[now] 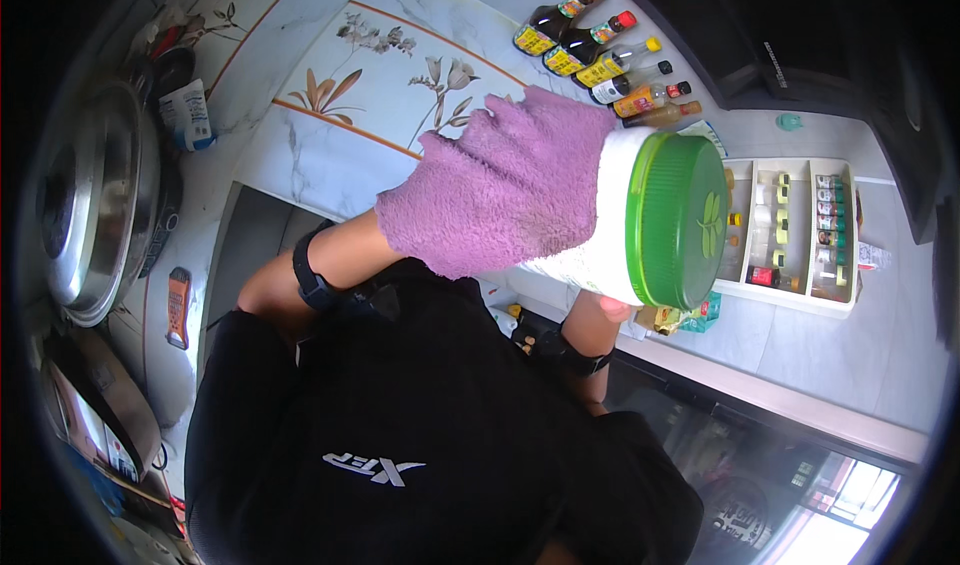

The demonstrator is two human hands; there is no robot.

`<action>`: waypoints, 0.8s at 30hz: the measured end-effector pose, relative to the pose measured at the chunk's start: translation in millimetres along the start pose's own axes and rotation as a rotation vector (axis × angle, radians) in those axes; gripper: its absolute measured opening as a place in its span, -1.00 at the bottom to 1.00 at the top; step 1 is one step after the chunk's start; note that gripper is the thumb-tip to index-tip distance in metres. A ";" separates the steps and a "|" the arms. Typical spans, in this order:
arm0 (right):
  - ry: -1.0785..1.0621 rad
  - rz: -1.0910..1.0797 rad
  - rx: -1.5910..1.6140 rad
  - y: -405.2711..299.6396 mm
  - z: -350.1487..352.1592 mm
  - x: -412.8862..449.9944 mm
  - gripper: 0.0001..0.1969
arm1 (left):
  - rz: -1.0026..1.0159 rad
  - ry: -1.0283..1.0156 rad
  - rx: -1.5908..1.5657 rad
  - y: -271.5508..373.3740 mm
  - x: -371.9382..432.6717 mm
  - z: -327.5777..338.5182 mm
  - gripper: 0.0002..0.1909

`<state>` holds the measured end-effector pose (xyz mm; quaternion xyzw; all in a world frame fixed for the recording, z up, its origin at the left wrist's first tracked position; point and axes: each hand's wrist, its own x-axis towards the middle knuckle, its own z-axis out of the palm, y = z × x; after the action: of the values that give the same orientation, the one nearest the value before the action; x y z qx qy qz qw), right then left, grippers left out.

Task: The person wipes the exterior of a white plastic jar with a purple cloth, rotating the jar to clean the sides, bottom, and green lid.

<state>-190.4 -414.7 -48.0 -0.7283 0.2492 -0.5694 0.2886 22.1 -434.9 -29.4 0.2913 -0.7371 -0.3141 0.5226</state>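
A white plastic jar (577,265) with a green ribbed lid (675,220) is held up on its side in front of my chest, lid towards the right. A purple terry cloth (495,190) drapes over my left hand and presses on the jar's side. The cloth hides that hand; only my left forearm (349,250), with a black watch, shows. My right hand (615,309) supports the jar from its near side. Just its fingertips appear below the lid; the jar covers the others.
Several sauce bottles (600,58) line the tiled counter at the back. A white divided rack (795,302) of small seasoning bottles stands right, beneath a dark overhanging hood (750,32). Left are a metal pan lid (97,205), an orange grater (178,306) and a white-blue packet (187,114).
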 end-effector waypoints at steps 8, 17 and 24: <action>0.163 0.024 -0.153 2.6 7.7 -8.9 -0.12 | -0.003 -0.001 -0.029 5.3 -4.7 10.8 -0.50; 0.050 0.070 -0.149 -8.9 -1.5 -6.0 -0.13 | -0.004 -0.019 -0.073 8.7 -3.4 10.0 -0.48; -0.037 0.170 0.021 -7.5 -33.5 10.2 -0.17 | -0.020 -0.118 -0.118 -7.6 -1.2 1.2 -0.46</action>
<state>-220.4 -421.0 -29.6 -0.7117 0.2988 -0.5320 0.3480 22.1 -438.6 -36.2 0.2480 -0.7439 -0.3788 0.4914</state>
